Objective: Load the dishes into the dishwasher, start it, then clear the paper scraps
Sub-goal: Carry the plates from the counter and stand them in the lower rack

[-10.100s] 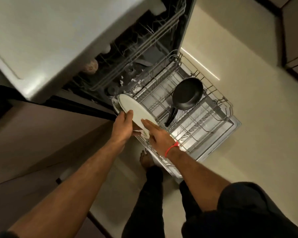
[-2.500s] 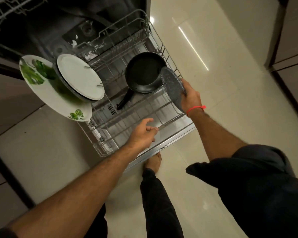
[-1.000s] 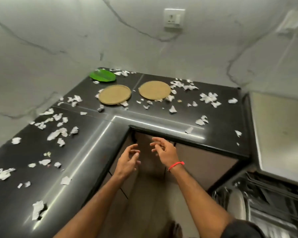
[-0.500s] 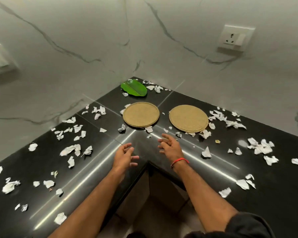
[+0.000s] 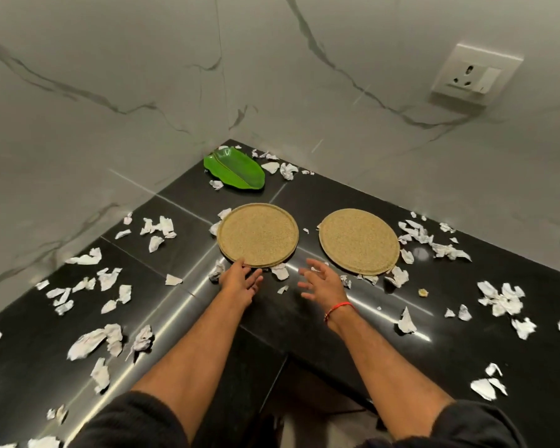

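a glossy black stone tabletop [image 5: 181, 253] fills a corner under grey-veined marble walls, strewn with torn white paper scraps [image 5: 94, 342]. the left hand [image 5: 241, 279], fingers loosely spread and gripping nothing, touches the 6 o'clock rim of the left round tan speckled plate [image 5: 258, 234]; the right hand [image 5: 320, 284], open and empty, hovers between it and the right round tan speckled plate [image 5: 359, 240] at its 2 o'clock. a green leaf-shaped dish [image 5: 235, 172] lies at 12 o'clock near the corner. the low flat rim offers little purchase on the slick stone, so a plate could slide or drop, and dragging it may sweep scraps to the floor. the dishwasher is out of view; scraps partly tuck under both plates.
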Demonstrator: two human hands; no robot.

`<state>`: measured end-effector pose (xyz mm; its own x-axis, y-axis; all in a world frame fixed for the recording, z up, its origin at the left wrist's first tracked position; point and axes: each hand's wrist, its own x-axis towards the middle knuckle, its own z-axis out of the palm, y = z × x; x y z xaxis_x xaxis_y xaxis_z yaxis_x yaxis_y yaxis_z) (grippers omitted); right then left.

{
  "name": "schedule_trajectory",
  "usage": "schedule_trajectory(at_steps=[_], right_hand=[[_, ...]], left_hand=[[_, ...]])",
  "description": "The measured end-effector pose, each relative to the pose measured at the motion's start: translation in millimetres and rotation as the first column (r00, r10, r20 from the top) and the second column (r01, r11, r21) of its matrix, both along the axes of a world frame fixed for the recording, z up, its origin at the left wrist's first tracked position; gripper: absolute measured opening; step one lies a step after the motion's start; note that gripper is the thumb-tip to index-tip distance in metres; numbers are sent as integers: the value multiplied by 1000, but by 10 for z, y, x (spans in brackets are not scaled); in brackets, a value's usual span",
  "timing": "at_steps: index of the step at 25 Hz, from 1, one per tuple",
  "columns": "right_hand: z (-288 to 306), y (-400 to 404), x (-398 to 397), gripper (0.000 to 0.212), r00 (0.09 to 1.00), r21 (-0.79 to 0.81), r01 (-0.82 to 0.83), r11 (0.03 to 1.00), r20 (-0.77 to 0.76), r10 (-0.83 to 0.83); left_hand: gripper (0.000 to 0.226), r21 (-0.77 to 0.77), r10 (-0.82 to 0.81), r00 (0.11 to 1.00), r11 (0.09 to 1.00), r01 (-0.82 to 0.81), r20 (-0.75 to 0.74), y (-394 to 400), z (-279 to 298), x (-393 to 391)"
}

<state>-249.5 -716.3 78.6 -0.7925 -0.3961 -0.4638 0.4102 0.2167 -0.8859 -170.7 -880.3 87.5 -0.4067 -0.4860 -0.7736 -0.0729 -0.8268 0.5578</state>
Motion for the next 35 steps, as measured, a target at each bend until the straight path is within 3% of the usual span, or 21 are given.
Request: schedule_trajectory(at_steps=[3,6,9,13,18,21,24,26,28,31,33,35], right_hand=[[46,7,-31,30,997,22,33,999,-69,-31],[111,27,-48,31,989,15,62,998,-139,-59],[193,149,-32,39,974,-72,100,992,-194,-112],[303,538,186,66,965,-259,179,949,-141,-221],[298,1669,814,12,773,-288,449,846,-349,-529],[307,2588,1378,13,684,-320,516,795,-405,-607],[287,3571,2194,18,630,-284,591,755,-422,-652],[185,4176,2813,21,605,-256,662,704,-372,-704],[101,4750,3456,25,532,-226,753,618,-344,-774],[-108,5388,4177,11,402,-176,873,454,-265,-876],[-181,5738,4539,11,303,-119,936,331,-206,-930],[-265,6008,4850,11,228,-59,969,240,-163,-960]], left_hand=[[23,27,73,997,997,-74,33,-159,-11,-157],[4,-73,89,995,994,-86,35,-195,95,-215],[7,-149,81,997,985,-82,-15,-28,162,-134],[4,-188,-169,984,970,155,-60,806,133,236],[14,-168,-535,839,840,515,-100,2083,65,916],[26,-288,-683,727,712,641,-72,2830,24,1352],[53,-394,-716,698,651,649,-35,3589,61,1924],[56,-458,-737,676,596,660,15,4056,24,2381],[53,-477,-818,572,481,736,57,4537,-54,2804],[55,-405,-921,356,269,874,156,5148,-292,3176],[63,-328,-960,172,93,940,222,5541,-436,3324],[66,-245,-951,-65,-143,959,303,5866,-548,3441]])
